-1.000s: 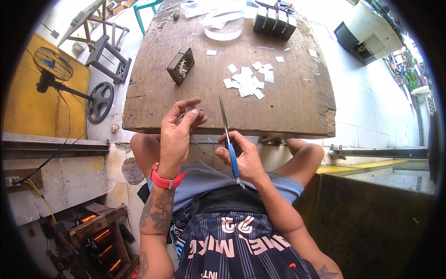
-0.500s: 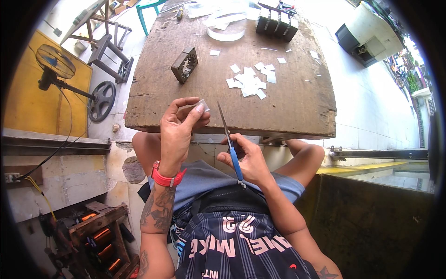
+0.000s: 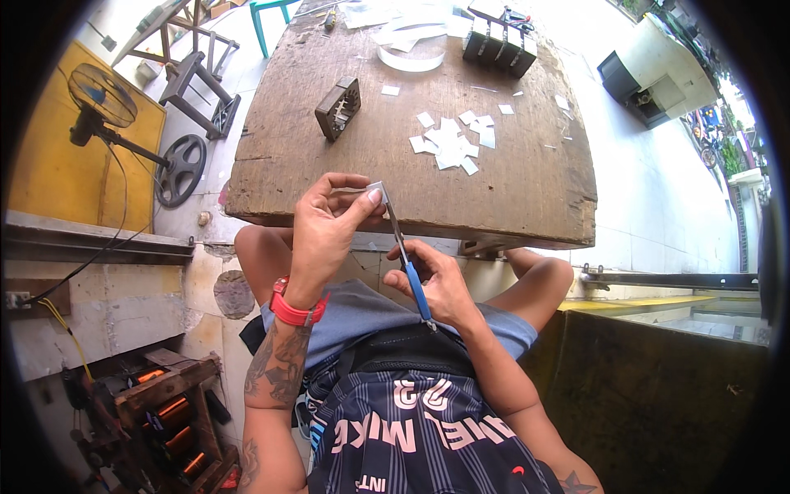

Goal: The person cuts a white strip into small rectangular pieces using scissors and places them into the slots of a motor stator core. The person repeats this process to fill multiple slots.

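Note:
My left hand pinches a small white piece of sheet between thumb and fingers, just in front of the table's near edge. In my right hand are scissors with blue handles, their long metal blades pointing up and away from me. The blades lie right at the right edge of the white piece. Beyond my hands, a pile of small white cut pieces rests on the wooden table. A slotted metal stator core stands left of the pile.
Farther back on the table are a curled white strip, a dark ribbed metal block and a screwdriver. A pedestal fan stands at the left. Copper-wound coils in a frame sit at the lower left.
My left hand has moved right with the white piece, bringing it up to the scissor blades, which were apart from it before. The view has shifted slightly.

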Demonstrator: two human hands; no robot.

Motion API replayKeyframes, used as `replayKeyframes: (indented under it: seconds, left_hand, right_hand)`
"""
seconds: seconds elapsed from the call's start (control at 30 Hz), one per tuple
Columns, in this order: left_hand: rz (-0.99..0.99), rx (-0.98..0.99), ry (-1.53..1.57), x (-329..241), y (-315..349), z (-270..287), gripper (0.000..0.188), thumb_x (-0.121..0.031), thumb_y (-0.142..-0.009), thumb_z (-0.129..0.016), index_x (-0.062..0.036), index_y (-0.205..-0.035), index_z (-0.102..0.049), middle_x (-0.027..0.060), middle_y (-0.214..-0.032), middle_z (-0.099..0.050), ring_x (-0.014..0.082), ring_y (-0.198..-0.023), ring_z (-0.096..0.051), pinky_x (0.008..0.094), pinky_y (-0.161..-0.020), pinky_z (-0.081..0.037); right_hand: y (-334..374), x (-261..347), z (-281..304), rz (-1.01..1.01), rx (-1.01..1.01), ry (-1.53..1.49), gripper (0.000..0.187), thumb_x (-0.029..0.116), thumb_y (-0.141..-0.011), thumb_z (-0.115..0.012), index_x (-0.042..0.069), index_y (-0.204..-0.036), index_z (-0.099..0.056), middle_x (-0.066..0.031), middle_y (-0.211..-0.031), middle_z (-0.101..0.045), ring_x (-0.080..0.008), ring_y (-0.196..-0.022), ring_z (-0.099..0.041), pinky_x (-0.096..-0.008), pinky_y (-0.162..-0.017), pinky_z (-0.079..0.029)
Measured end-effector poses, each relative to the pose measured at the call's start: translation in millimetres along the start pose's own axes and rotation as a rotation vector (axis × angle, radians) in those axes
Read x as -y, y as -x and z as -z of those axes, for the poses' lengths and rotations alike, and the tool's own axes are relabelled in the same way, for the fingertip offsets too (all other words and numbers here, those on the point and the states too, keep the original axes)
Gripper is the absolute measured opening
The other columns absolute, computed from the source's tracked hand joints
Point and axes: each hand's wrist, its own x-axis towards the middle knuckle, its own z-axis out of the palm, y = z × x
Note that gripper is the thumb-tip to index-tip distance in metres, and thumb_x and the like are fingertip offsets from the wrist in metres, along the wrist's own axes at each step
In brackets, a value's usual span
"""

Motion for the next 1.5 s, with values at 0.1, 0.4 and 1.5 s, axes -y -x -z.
replayKeyframes:
  seconds: [0.1,0.4,1.5]
  left_hand:
    - [-0.007,0.0,-0.002,1,0,1,0.026,-0.007,-0.1,-0.074,0.0066,-0.12,-0.064,0.0181,-0.101,-0.078,0.0188,-0.091,-0.078,0.0311,-0.084,-0.065]
    - [0.005,0.027,0.012,1,0,2,0.027,-0.008,-0.099,-0.075,0.0071,-0.12,-0.065,0.0173,-0.101,-0.078,0.0179,-0.092,-0.077,0.0314,-0.084,-0.065]
    - [-0.387,0.046,-0.543,-6,5,-4,0.047,-0.02,-0.097,-0.078,-0.0028,-0.137,-0.062,0.0212,-0.121,-0.074,0.0264,-0.109,-0.074,0.0366,-0.088,-0.059]
  right_hand:
    - [1,-1,0,-0.006,0.0,-0.027,0.051,0.04,-0.089,-0.088,0.0,-0.112,-0.068,0.0017,-0.076,-0.058,-0.0065,-0.069,-0.049,-0.0256,-0.062,-0.042]
    - [0,-2,-6,-0.05,-0.011,-0.15,0.044,0.037,-0.09,-0.088,0.001,-0.108,-0.069,0.0029,-0.072,-0.056,-0.0052,-0.067,-0.048,-0.0251,-0.06,-0.04]
    - [-27,30,34,0.285,-0.26,0.131,0.017,0.01,-0.101,-0.073,0.0,-0.115,-0.07,-0.0077,-0.098,-0.073,-0.0138,-0.087,-0.069,-0.0298,-0.077,-0.056]
